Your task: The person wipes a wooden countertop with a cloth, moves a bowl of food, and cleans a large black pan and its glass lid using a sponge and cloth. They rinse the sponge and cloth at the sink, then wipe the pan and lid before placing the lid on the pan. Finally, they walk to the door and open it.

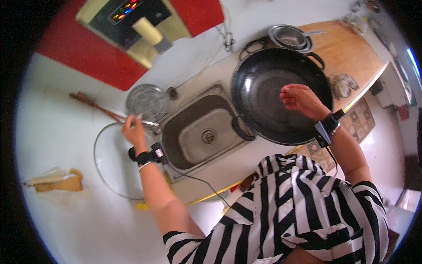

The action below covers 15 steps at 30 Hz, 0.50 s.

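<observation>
My left hand [133, 132] is at the metal faucet [150, 123] on the left end of the sink, fingertips and thumb closed about its near part. My right hand [301, 100] hovers above the large black wok [267, 85], fingers loosely curled, nothing visible in them. The wok's interior is dark and shiny, with no food seen in it. One of its loop handles overhangs the right end of the stainless steel sink [197, 132]; the other points to the back right. No standing water shows in the basin, and its drain strainer is visible.
A round lid-like metal disc [147, 101] lies behind the faucet, beside reddish-brown sticks [99, 107]. Nested metal pans [290, 38] stand behind the wok on a wooden board [346, 46]. A crumpled grey cloth [343, 85] lies to its right. Thin cables trail from both wrist devices.
</observation>
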Available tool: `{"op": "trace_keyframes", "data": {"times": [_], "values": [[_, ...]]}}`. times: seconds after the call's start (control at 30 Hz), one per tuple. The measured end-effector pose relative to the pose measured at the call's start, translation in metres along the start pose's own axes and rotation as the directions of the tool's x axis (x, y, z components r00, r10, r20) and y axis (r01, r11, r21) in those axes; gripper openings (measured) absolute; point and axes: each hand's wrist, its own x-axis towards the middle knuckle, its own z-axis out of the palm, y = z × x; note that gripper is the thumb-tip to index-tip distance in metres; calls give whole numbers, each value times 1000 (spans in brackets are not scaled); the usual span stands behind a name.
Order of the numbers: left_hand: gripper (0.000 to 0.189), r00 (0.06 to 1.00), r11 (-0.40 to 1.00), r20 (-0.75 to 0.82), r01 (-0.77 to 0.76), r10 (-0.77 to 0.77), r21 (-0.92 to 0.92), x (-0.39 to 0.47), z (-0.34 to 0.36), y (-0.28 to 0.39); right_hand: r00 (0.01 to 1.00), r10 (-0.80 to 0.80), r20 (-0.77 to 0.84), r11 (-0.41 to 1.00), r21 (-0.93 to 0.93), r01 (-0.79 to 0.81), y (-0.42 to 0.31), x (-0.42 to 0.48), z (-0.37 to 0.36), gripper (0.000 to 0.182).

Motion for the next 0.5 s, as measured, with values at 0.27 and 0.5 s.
{"op": "trace_keyframes", "data": {"times": [0.27,0.5], "values": [[39,997,970,-49,53,-66,-239,-83,15,121,969,-148,-196,988,11,153,-44,3,-109,16],[33,708,616,677,628,-201,-475,-213,52,244,712,-439,-548,862,-479,164,-69,53,-212,24]]}}
